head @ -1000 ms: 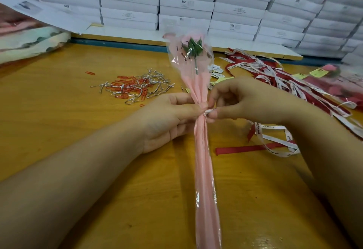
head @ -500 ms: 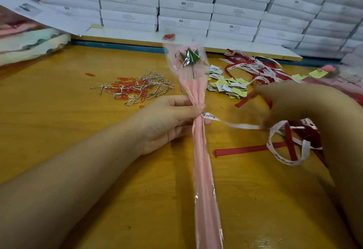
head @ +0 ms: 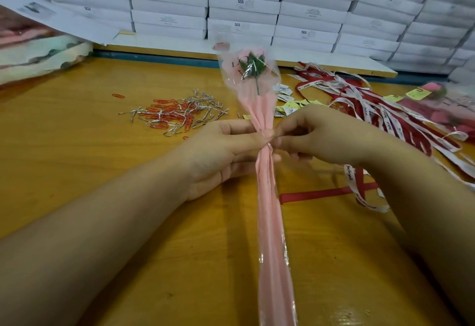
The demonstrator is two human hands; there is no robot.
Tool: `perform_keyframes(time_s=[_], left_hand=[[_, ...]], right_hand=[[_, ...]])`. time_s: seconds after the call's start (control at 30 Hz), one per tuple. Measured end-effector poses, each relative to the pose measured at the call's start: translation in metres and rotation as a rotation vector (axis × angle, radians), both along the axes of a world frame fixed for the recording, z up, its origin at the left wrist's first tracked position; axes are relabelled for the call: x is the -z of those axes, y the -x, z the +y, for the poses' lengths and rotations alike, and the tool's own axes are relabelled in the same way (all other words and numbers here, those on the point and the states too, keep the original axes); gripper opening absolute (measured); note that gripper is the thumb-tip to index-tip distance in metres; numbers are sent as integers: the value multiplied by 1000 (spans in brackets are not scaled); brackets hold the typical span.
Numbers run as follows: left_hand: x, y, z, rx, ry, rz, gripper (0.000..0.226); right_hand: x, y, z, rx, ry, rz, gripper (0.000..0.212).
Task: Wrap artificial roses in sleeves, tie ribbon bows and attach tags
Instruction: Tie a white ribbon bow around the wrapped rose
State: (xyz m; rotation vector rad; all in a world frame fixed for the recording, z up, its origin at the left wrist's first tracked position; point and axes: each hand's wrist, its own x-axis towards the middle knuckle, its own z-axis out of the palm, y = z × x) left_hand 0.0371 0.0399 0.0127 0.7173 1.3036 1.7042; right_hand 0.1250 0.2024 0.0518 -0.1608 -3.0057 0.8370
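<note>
A pink plastic sleeve (head: 272,223) holding an artificial rose stretches away from me over the wooden table (head: 77,145); green leaves (head: 253,67) show through its clear top. My left hand (head: 221,156) grips the gathered neck of the sleeve between thumb and fingers. My right hand (head: 316,135) meets it from the right, fingertips pinching at the same neck. A white printed ribbon (head: 359,189) trails from under my right wrist, looped over a red ribbon (head: 318,193) on the table. What the right fingertips pinch is hidden.
A heap of silver twist ties and orange paper clips (head: 177,115) lies left of the sleeve. Small tags (head: 288,99) and a tangle of red and white ribbons (head: 380,109) lie right. White boxes (head: 244,4) are stacked along the back. Folded fabric (head: 38,53) sits far left.
My right hand, which had pulled the white ribbon out to the right, has come back to the sleeve's neck beside my left hand. The left hand has kept its grip.
</note>
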Motion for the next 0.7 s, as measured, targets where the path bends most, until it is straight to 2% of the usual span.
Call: perform_keyframes(time_s=[0.13, 0.27, 0.4, 0.57, 0.7], left_hand=[[0, -3, 2, -39, -26, 60, 26], [2, -2, 4, -107, 35, 191, 13], [4, -1, 4, -180, 105, 288, 11], [4, 0, 5, -265, 251, 674, 27], [4, 2, 4, -266, 357, 843, 30]], right_hand=[[2, 2, -7, -17, 109, 31, 18], [2, 1, -9, -4, 194, -34, 14], [2, -1, -9, -11, 300, -96, 12], [5, 0, -9, -2, 522, -147, 17], [6, 2, -8, 61, 654, -215, 20]])
